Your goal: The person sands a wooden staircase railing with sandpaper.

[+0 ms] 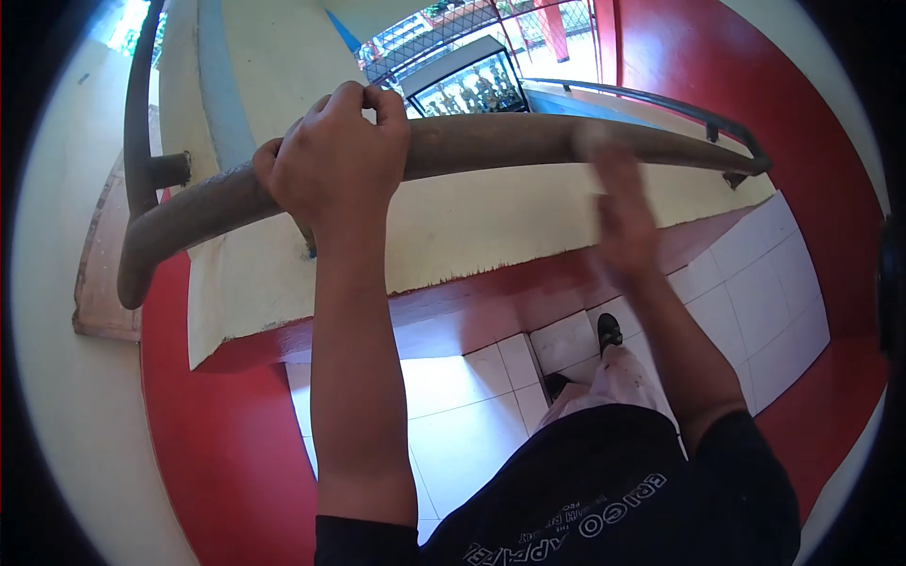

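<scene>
A thick brown metal handrail [491, 144] runs across the upper part of the view, above a cream and red low wall. My left hand [342, 156] is closed around the rail left of centre, its fingers curled over the top. Further right, my right hand [618, 203] is at the rail's near side, smeared by motion. Its fingertips overlap the rail's lower edge; whether they touch it, and how the fingers are set, is not clear.
Below the cream wall [453, 231] lies a white tiled floor [462, 406] with a step by my feet. Red walls [802, 160] stand at the right. A wooden board [104, 274] leans at the left. Beyond the rail are a glass tank [472, 90] and a mesh grille [557, 38].
</scene>
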Demonstrator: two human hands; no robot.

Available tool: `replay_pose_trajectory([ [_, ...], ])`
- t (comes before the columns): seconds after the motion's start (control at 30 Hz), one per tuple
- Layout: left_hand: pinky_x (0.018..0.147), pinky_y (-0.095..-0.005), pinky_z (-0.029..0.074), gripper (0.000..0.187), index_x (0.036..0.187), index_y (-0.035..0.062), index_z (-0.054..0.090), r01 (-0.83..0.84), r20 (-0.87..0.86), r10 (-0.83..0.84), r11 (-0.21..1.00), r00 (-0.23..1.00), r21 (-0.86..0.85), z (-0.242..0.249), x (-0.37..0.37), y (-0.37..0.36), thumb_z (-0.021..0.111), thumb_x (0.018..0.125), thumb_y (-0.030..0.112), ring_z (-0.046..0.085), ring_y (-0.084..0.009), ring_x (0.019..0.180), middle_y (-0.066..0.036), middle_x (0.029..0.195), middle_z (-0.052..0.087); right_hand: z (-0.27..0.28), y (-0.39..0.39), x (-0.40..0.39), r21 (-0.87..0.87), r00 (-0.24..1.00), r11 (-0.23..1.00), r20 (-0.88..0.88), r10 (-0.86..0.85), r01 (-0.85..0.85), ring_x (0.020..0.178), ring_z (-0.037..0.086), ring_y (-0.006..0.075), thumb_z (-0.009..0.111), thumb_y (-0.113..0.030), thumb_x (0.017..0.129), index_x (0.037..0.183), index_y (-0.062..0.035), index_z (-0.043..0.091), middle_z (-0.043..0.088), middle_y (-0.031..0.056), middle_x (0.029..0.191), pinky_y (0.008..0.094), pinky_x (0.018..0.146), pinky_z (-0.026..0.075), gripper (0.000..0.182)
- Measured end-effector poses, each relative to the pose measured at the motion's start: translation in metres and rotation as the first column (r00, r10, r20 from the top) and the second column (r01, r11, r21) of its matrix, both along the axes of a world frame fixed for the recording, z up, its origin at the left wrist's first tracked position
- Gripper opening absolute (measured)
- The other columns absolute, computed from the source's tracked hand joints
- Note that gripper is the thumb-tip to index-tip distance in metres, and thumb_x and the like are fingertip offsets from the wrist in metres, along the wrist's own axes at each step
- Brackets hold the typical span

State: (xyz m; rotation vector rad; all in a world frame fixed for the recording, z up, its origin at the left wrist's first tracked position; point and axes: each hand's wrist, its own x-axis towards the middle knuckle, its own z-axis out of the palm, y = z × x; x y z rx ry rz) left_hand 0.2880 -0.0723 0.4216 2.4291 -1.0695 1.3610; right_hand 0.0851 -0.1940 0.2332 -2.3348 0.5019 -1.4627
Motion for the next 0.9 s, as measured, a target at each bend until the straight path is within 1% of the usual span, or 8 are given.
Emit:
replay_pose_trajectory([
  [0.1, 0.096, -0.0403, 0.043, 0.031, 0.095, 0.0217, 0.078, -0.061, -0.068, 0.065, 0.997, 0.996, 0.050, 0.003, -0.005, 0.000, 0.053, 0.092, 0.040, 0.071, -0.0186, 0.079, 0.002, 0.084, 0.076, 0.038, 0.041, 0.062, -0.177, 0.990, 0.978, -0.106, 0.093, -0.111, 0.148, 0.035, 0.0332, 0.055, -0.012, 0.097, 0.147, -0.0093, 0.051, 0.045, 0.0116, 0.155, 0.0559, 0.121, 0.022, 0.050],
  [0.23, 0.092, -0.0415, 0.043, 0.028, 0.087, 0.0199, 0.076, 0.018, -0.020, -0.018, 1.000, 1.000, 0.025, 0.001, -0.002, 0.004, 0.055, 0.090, 0.038, 0.071, -0.0202, 0.078, 0.000, 0.083, 0.075, 0.029, 0.041, 0.060, -0.346, 0.972, 0.932, -0.232, 0.031, -0.112, 0.148, 0.035, 0.0332, 0.058, -0.016, 0.095, 0.147, -0.0135, 0.051, 0.045, 0.0088, 0.156, 0.0646, 0.120, 0.015, 0.053],
  [0.43, 0.086, -0.0422, 0.042, 0.026, 0.080, 0.0186, 0.074, 0.052, 0.018, -0.052, 0.999, 0.998, 0.005, -0.003, 0.001, 0.005, 0.057, 0.088, 0.035, 0.071, -0.0196, 0.075, 0.001, 0.082, 0.075, -0.002, 0.015, 0.039, -0.111, 0.984, 0.982, -0.070, -0.164, 0.155, 0.145, 0.040, 0.0293, 0.060, -0.017, 0.094, 0.146, -0.0133, 0.052, 0.047, 0.0073, 0.155, 0.0674, 0.119, 0.013, 0.052],
  [0.53, 0.086, -0.0425, 0.042, 0.026, 0.080, 0.0180, 0.074, 0.074, 0.024, -0.074, 0.997, 0.997, 0.000, -0.001, 0.002, 0.005, 0.057, 0.088, 0.036, 0.072, -0.0195, 0.076, 0.001, 0.083, 0.075, 0.043, 0.040, 0.073, -0.205, 0.998, 0.977, -0.030, -0.059, 0.052, 0.140, 0.046, 0.0291, 0.059, -0.018, 0.095, 0.143, -0.0125, 0.054, 0.051, 0.0075, 0.151, 0.0684, 0.117, 0.014, 0.048],
  [0.63, 0.087, -0.0428, 0.042, 0.027, 0.079, 0.0177, 0.074, 0.070, 0.028, -0.070, 0.998, 0.997, 0.006, 0.000, -0.001, 0.003, 0.056, 0.089, 0.036, 0.071, -0.0194, 0.076, 0.001, 0.082, 0.075, 0.073, 0.047, 0.081, -0.194, 0.996, 0.978, -0.052, 0.070, -0.079, 0.136, 0.050, 0.0296, 0.058, -0.019, 0.097, 0.140, -0.0146, 0.057, 0.054, 0.0073, 0.148, 0.0687, 0.116, 0.017, 0.043],
  [0.73, 0.090, -0.0424, 0.042, 0.028, 0.083, 0.0184, 0.075, 0.055, 0.005, -0.055, 0.998, 0.998, 0.027, 0.001, -0.001, 0.006, 0.055, 0.090, 0.037, 0.071, -0.0194, 0.076, 0.002, 0.083, 0.075, 0.049, 0.004, 0.054, -0.152, 0.994, 0.987, -0.086, -0.068, 0.054, 0.128, 0.057, 0.0289, 0.057, -0.019, 0.098, 0.136, -0.0159, 0.061, 0.062, 0.0078, 0.138, 0.0682, 0.115, 0.019, 0.038],
  [0.8, 0.095, -0.0409, 0.042, 0.030, 0.090, 0.0202, 0.077, 0.029, -0.028, -0.028, 0.999, 0.999, 0.045, 0.002, -0.002, 0.005, 0.053, 0.092, 0.038, 0.071, -0.0197, 0.078, 0.002, 0.085, 0.075, 0.032, -0.040, 0.020, 0.114, 0.989, 0.987, -0.112, -0.099, 0.112, 0.117, 0.064, 0.0298, 0.054, -0.022, 0.099, 0.130, -0.0156, 0.065, 0.068, 0.0096, 0.128, 0.0666, 0.115, 0.022, 0.034],
  [0.9, 0.088, -0.0427, 0.042, 0.028, 0.079, 0.0175, 0.074, 0.038, 0.013, -0.038, 0.999, 0.999, 0.025, 0.001, -0.001, 0.003, 0.056, 0.090, 0.035, 0.071, -0.0186, 0.075, 0.001, 0.082, 0.074, 0.058, -0.049, 0.016, 0.229, 0.938, 0.953, -0.327, -0.115, 0.197, 0.109, 0.067, 0.0316, 0.051, -0.026, 0.101, 0.126, -0.0143, 0.067, 0.071, 0.0102, 0.120, 0.0639, 0.116, 0.024, 0.032],
])
